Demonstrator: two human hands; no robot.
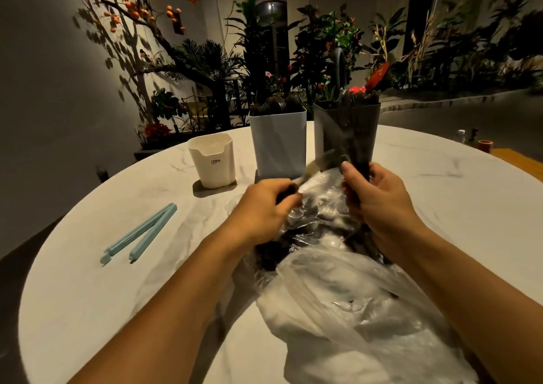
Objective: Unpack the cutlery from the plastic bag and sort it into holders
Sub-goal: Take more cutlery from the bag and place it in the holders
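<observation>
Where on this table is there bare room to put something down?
Bare marble lies right of the dark holder, and near the table edge below the blue bag clip. The middle is crowded: clear plastic bag, both hands, three holders.

Round white marble-patterned table. On it, far side, left to right: cream holder, pale blue square holder with dark cutlery inside, dark holder also filled. Left of centre lies a light blue bag clip, opened into a V. Clear plastic bag sprawls across the near middle, dark cutlery inside.
</observation>
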